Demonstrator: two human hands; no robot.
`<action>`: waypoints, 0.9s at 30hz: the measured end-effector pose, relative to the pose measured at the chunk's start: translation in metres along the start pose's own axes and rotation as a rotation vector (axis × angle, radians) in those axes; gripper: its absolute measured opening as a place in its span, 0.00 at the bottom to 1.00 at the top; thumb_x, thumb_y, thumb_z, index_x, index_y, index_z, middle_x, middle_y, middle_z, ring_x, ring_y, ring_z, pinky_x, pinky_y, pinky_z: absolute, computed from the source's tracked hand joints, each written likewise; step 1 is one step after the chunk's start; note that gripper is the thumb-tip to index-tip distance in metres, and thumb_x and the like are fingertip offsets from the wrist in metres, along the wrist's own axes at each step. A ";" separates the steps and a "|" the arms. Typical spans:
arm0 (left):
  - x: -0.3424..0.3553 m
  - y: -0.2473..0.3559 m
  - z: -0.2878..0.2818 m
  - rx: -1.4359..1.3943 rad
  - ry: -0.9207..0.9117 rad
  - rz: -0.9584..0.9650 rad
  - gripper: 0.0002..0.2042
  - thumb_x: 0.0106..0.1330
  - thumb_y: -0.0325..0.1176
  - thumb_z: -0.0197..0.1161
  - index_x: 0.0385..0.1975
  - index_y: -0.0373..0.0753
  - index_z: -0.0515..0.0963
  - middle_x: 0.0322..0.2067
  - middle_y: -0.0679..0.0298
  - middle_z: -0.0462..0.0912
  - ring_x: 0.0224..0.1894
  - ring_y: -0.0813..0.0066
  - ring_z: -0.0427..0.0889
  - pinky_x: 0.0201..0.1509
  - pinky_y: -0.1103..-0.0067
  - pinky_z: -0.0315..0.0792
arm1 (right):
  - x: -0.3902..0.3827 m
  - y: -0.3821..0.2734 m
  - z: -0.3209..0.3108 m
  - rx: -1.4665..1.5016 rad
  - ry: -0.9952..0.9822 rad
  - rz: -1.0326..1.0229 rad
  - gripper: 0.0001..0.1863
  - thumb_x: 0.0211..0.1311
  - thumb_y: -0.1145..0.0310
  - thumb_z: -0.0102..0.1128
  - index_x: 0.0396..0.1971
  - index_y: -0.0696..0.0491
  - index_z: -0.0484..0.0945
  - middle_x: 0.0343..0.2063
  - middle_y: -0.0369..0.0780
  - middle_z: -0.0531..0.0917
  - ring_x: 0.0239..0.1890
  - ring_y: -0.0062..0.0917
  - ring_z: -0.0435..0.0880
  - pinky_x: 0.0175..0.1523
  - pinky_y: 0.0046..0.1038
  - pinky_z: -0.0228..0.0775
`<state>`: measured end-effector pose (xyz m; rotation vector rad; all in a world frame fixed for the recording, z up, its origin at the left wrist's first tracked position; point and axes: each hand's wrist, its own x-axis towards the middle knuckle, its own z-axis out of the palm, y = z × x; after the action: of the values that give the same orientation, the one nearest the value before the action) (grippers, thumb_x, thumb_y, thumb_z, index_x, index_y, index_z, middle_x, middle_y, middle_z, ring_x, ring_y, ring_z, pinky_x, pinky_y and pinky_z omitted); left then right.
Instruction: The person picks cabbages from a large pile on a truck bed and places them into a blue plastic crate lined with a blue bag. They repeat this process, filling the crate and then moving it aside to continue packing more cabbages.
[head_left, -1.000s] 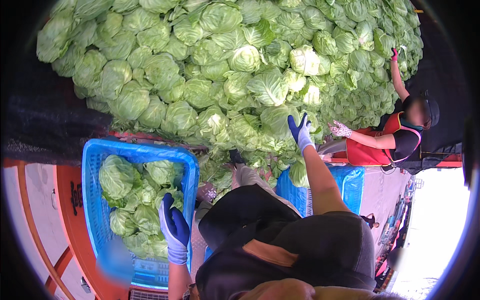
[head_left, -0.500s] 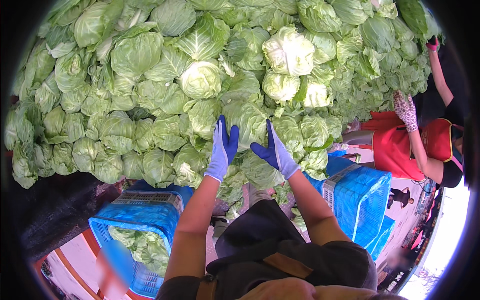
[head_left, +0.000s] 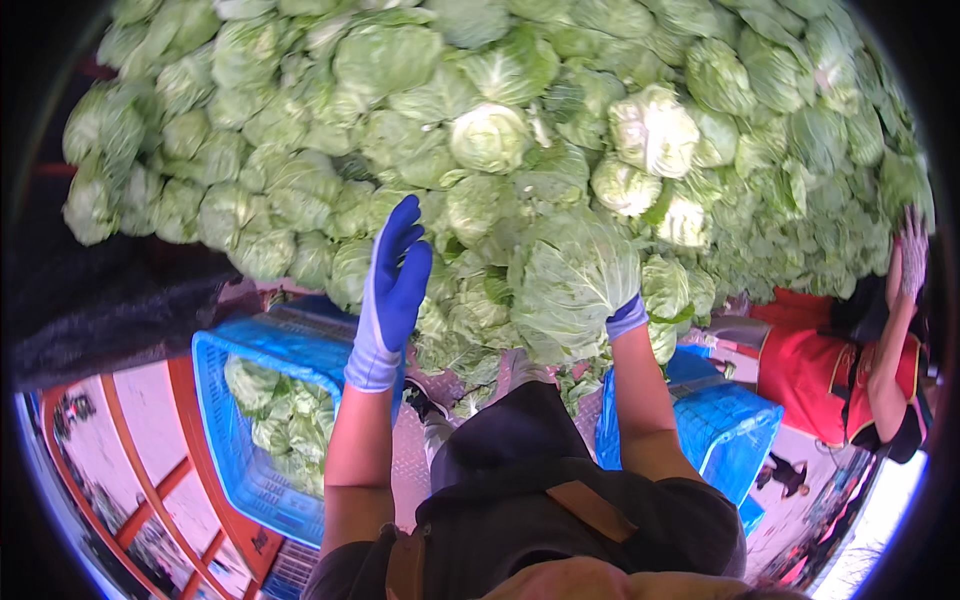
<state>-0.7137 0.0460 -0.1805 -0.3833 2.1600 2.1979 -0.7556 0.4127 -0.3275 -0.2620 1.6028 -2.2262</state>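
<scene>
My right hand, in a blue and white glove, grips a large loose-leaved green cabbage lifted in front of the heap. Most of that hand's fingers are hidden behind the cabbage. Off to the left, my left hand, in a matching glove, is raised with its fingers stretched out and nothing in it. It is apart from the held cabbage. Behind both hands rises a broad pile of cabbages, some pale and trimmed, others with outer leaves.
A blue crate at the lower left has cabbages in it. Another blue-lined crate stands to my right. Farther right, a person in a red apron has a gloved hand at a cabbage. Orange-red bars frame the lower left.
Both hands were beside the pile's front cabbages. My right hand now holds a cabbage off the pile, and my left hand has moved left, away from it. The view has shifted.
</scene>
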 end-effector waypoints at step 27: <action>-0.252 -0.297 -0.252 -0.736 0.411 -0.487 0.31 0.78 0.56 0.50 0.68 0.35 0.69 0.62 0.53 0.79 0.62 0.62 0.81 0.68 0.67 0.75 | -0.097 -0.078 0.085 -0.423 0.340 0.715 0.27 0.77 0.52 0.48 0.69 0.49 0.70 0.56 0.40 0.81 0.55 0.27 0.81 0.57 0.32 0.74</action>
<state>-0.3738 -0.1570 -0.4213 -1.3135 1.0649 2.6462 -0.6510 0.3996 -0.2193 0.5336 1.9324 -1.4277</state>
